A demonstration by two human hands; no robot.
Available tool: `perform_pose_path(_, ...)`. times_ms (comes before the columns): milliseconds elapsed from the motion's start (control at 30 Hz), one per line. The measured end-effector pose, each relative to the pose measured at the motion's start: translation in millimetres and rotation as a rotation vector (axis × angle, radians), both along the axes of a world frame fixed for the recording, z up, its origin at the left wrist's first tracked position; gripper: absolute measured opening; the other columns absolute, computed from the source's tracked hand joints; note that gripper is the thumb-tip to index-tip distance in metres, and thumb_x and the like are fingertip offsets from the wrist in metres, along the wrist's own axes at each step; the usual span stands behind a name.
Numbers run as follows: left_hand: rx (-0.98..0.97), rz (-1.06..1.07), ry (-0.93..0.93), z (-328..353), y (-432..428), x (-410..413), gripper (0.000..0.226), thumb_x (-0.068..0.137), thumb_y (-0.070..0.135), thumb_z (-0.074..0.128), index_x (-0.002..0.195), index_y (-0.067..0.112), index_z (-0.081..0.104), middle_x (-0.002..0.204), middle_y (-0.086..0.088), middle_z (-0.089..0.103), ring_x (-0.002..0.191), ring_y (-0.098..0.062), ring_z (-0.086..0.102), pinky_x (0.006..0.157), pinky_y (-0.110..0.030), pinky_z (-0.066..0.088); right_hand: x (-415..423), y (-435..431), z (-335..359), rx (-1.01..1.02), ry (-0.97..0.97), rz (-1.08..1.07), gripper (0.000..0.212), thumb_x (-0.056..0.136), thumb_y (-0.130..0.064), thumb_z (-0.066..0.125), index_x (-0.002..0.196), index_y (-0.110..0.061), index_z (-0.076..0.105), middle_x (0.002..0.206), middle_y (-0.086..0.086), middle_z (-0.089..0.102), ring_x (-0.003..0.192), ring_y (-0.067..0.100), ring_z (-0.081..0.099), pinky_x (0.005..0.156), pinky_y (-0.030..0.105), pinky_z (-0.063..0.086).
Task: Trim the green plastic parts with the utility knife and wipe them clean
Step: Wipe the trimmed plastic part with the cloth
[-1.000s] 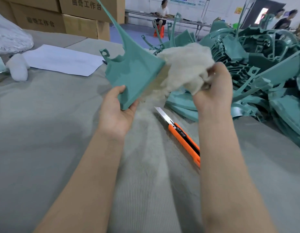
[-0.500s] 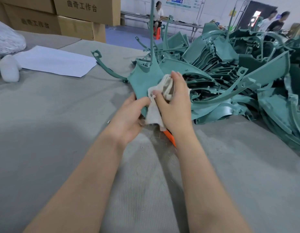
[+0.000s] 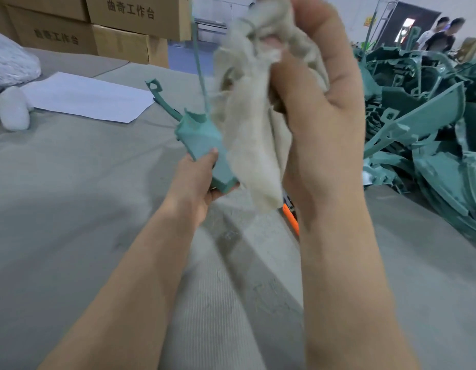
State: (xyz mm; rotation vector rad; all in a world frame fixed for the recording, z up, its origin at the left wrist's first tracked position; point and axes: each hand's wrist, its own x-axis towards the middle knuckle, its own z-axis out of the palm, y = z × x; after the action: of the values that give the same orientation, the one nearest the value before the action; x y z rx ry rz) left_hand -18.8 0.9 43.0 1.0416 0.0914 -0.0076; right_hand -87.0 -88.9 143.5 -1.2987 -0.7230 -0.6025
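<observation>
The left hand grips the lower end of a green plastic part, thumb on its face, holding it tilted above the grey desk. The right hand is raised close to the camera, its fingers curled round a crumpled off-white cloth that hangs down just beside the part. An orange utility knife lies on the desk, mostly hidden behind the right wrist. A pile of green parts fills the right side. A white sheet of paper lies at far left, with cardboard boxes behind it.
</observation>
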Motion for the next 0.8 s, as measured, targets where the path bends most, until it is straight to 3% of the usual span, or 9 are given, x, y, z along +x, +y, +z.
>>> perform_pose_path(100, -0.022, -0.040, 0.026, -3, -5, -2, 0.032, 0.101, 0.007, 0.038, 0.073, 0.015, 0.052, 0.054, 0.001, 0.060, 0.041, -0.004, 0.058, 0.040, -0.017, 0.047, 8, 15, 1, -0.003, -0.083, 0.074, 0.022, 0.085, 0.006, 0.049, 0.093, -0.014, 0.053, 0.086, 0.002, 0.058, 0.080, 0.013, 0.053, 0.078, 0.030, 0.041)
perform_pose_path(200, -0.070, -0.170, -0.002, 3, -4, -6, 0.030, 0.099, 0.008, 0.040, 0.078, 0.015, 0.061, 0.063, 0.000, 0.071, 0.052, -0.010, 0.067, 0.049, -0.029, 0.057, 30, 4, -12, -0.022, 0.053, -0.274, 0.019, 0.088, 0.004, 0.048, 0.095, -0.012, 0.056, 0.086, -0.006, 0.057, 0.081, 0.009, 0.053, 0.077, 0.031, 0.045)
perform_pose_path(300, -0.091, -0.219, -0.052, 9, -2, -6, 0.019, 0.097, 0.013, 0.048, 0.102, 0.015, 0.066, 0.081, 0.002, 0.074, 0.069, -0.012, 0.071, 0.061, -0.030, 0.059, 50, -13, -47, -0.524, 0.410, -0.717, 0.021, 0.098, -0.022, 0.051, 0.115, -0.011, 0.058, 0.106, -0.003, 0.062, 0.103, 0.015, 0.056, 0.096, 0.037, 0.045)
perform_pose_path(333, -0.023, -0.203, -0.065, 9, -2, -6, 0.020, 0.096, 0.014, 0.050, 0.109, 0.016, 0.065, 0.084, 0.003, 0.075, 0.071, -0.011, 0.070, 0.059, -0.028, 0.057, 53, -15, -62, -0.671, 0.493, -0.750, 0.032, 0.097, -0.035, 0.052, 0.120, -0.013, 0.057, 0.113, 0.002, 0.061, 0.109, 0.021, 0.054, 0.099, 0.041, 0.043)
perform_pose_path(400, 0.105, -0.158, -0.094, 7, -5, -6, 0.022, 0.096, 0.015, 0.051, 0.113, 0.017, 0.066, 0.087, 0.004, 0.075, 0.074, -0.010, 0.071, 0.055, -0.023, 0.053, 54, -14, -81, -0.766, 0.508, -0.735, 0.050, 0.092, -0.052, 0.054, 0.128, -0.016, 0.055, 0.129, 0.009, 0.051, 0.124, 0.027, 0.042, 0.109, 0.041, 0.033)
perform_pose_path(533, 0.110, -0.094, -0.184, 6, -8, -7, 0.021, 0.101, 0.018, 0.046, 0.104, 0.021, 0.066, 0.088, 0.010, 0.074, 0.078, -0.004, 0.070, 0.059, -0.020, 0.053, 62, -18, -87, -0.715, 0.414, -0.723, 0.051, 0.102, -0.035, 0.046, 0.147, -0.013, 0.039, 0.162, 0.014, 0.014, 0.148, 0.025, 0.012, 0.120, 0.033, 0.012)
perform_pose_path(600, 0.252, -0.086, -0.218, 4, -12, -10, 0.020, 0.101, 0.019, 0.047, 0.093, 0.023, 0.066, 0.078, 0.012, 0.072, 0.070, -0.002, 0.066, 0.062, -0.022, 0.053, 69, -30, -88, -0.677, 0.486, -0.787, 0.048, 0.106, -0.025, 0.035, 0.151, -0.009, 0.032, 0.161, 0.013, 0.020, 0.148, 0.024, 0.016, 0.120, 0.033, 0.013)
perform_pose_path(700, 0.419, -0.089, -0.238, 1, -19, -10, 0.019, 0.100, 0.021, 0.049, 0.090, 0.021, 0.066, 0.091, -0.004, 0.068, 0.084, -0.019, 0.064, 0.081, -0.038, 0.051, 69, -34, -91, -0.608, 0.575, -0.785, 0.045, 0.106, -0.017, 0.031, 0.148, -0.002, 0.033, 0.154, 0.015, 0.036, 0.141, 0.029, 0.032, 0.115, 0.037, 0.024)
perform_pose_path(800, 0.275, 0.036, -0.219, 9, -8, -3, 0.019, 0.100, 0.019, 0.049, 0.104, 0.018, 0.067, 0.095, 0.001, 0.073, 0.090, -0.014, 0.070, 0.075, -0.024, 0.053, 54, 5, -98, -0.769, 0.305, -0.632, 0.049, 0.099, -0.003, 0.036, 0.147, 0.003, 0.033, 0.156, 0.019, 0.030, 0.145, 0.031, 0.026, 0.120, 0.037, 0.015)
